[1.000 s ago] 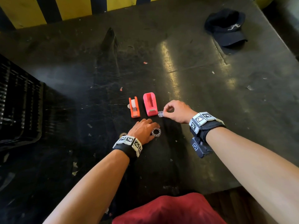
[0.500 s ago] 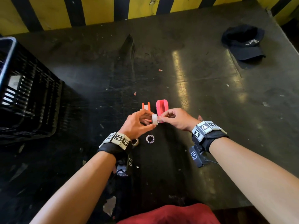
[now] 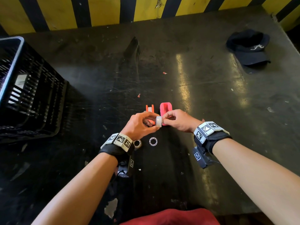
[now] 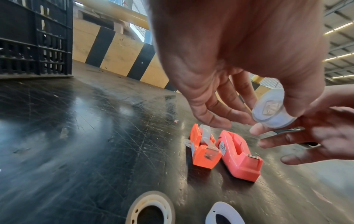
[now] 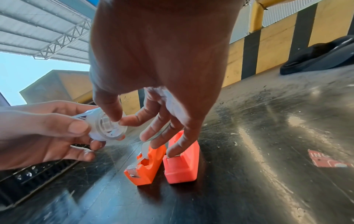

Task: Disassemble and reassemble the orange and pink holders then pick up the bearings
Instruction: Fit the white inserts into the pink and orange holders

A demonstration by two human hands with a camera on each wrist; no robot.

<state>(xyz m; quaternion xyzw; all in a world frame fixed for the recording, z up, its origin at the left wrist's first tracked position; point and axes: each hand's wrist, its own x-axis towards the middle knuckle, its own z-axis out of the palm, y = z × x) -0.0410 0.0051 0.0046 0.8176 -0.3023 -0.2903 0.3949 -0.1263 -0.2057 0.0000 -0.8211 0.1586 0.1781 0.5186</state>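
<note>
Both hands hold a small clear tape roll (image 3: pixel 158 121) just above the table. My left hand (image 3: pixel 154 126) pinches its rim (image 4: pixel 272 112) between thumb and fingers. My right hand (image 3: pixel 164 118) pinches the core side of the roll (image 5: pixel 107 125) with thumb and forefinger. Behind the hands stand the orange holder (image 3: pixel 150 108), with a roll of tape in it (image 4: pixel 205 134), and the pink holder (image 3: pixel 165 108), whose slot is empty (image 4: pixel 241 157). Two ring bearings (image 3: pixel 153 141) (image 3: pixel 137 143) lie flat on the table near my left wrist.
A black slatted crate (image 3: pixel 24 95) fills the left of the dark scratched table (image 3: pixel 211 103). A dark cap (image 3: pixel 248 49) lies at the far right. A yellow and black striped wall (image 3: pixel 113 10) runs along the back. Red cloth (image 3: pixel 170 216) shows at the near edge.
A second ago my left hand lay by the bearings and my right pinched a small clear piece beside the pink holder. Both hands then rose and met on the tape roll.
</note>
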